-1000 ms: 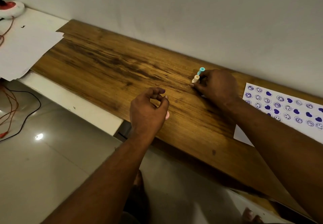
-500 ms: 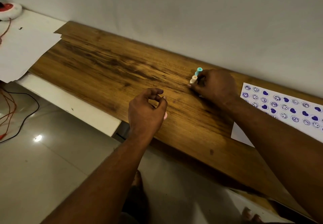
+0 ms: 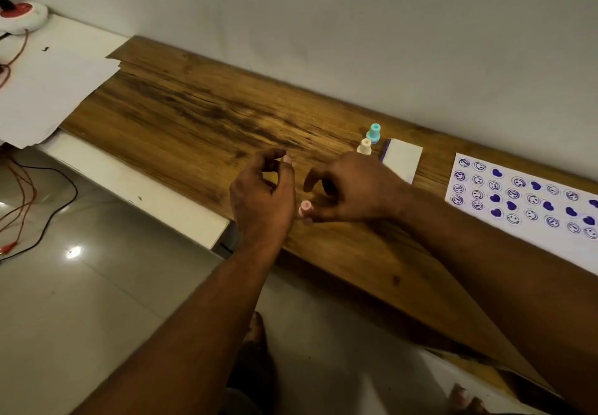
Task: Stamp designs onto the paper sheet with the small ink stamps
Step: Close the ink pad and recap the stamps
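Note:
A small pink stamp (image 3: pixel 305 208) sticks out of the right side of my left hand (image 3: pixel 262 197), whose fingers curl round it. My right hand (image 3: pixel 352 191) is just right of it, fingers loosely bent and holding nothing, thumb tip at the stamp's lower end. Behind the hands a teal stamp (image 3: pixel 374 133) and a cream stamp (image 3: pixel 364 146) stand upright on the wooden board (image 3: pixel 181 116). A white ink pad (image 3: pixel 402 159) with a purple edge lies beside them. The paper sheet (image 3: pixel 479 220), covered with purple smileys and hearts, lies at the right.
Loose white sheets (image 3: pixel 48 91) overlap the board's left end, with a red-and-white device (image 3: pixel 21 14) behind them. Red and black wires (image 3: pixel 22 194) trail over the tiled floor at left. A white wall runs along the board's back edge.
My right hand left the teal and cream stamps standing by the now uncovered ink pad and moved left and nearer, up to my left hand. The pink stamp shows more.

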Tool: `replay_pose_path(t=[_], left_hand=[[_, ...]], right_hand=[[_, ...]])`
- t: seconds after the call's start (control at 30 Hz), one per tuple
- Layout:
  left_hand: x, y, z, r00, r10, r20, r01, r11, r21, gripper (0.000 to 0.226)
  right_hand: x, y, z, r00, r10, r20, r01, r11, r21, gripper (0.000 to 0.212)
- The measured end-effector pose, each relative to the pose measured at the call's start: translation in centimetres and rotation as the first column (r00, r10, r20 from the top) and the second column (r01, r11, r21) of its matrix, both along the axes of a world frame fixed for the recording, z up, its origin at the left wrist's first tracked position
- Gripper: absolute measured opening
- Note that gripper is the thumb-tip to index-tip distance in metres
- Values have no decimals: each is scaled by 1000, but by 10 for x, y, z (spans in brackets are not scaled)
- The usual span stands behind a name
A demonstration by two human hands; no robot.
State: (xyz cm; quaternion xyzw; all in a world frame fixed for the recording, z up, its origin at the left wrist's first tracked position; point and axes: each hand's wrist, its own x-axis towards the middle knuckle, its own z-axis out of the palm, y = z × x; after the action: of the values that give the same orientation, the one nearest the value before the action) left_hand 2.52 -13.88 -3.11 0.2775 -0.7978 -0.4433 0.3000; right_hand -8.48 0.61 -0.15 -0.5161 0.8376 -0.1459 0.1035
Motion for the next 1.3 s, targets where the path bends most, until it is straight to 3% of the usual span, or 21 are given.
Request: replay_pose_path(t=[0.13,0.3,0.4,0.5,0.63,1.3], left_hand=[[0,0,1,1000,1,-4,-1,1000,6,18],[2,2,2,1000,4,-6,-4,1000,18,16],[2,1,2,999,-2,34,1,1000,30,17],[1,5,2,999,-13,48,11,999,37,16],[1,9,1,998,-37,56,35,999,40,19],[-4,21,2,994,-67,91,62,996,57,19]], right_hand=[[6,-5,-16,998,55,-11,-55,998,-26,42],[2,-5,-27,1000,1,-6,-1,1000,-22,37],[-7,1,-34,979,-201,-32,198,978,-63,40],[-23,16,-38,894,-439,-82,433,897,-82,44],[-38,35,-42,811,-567,-143,553,824,-124,46],[-38,42,-40,808,-551,-210,544,834,-92,57]])
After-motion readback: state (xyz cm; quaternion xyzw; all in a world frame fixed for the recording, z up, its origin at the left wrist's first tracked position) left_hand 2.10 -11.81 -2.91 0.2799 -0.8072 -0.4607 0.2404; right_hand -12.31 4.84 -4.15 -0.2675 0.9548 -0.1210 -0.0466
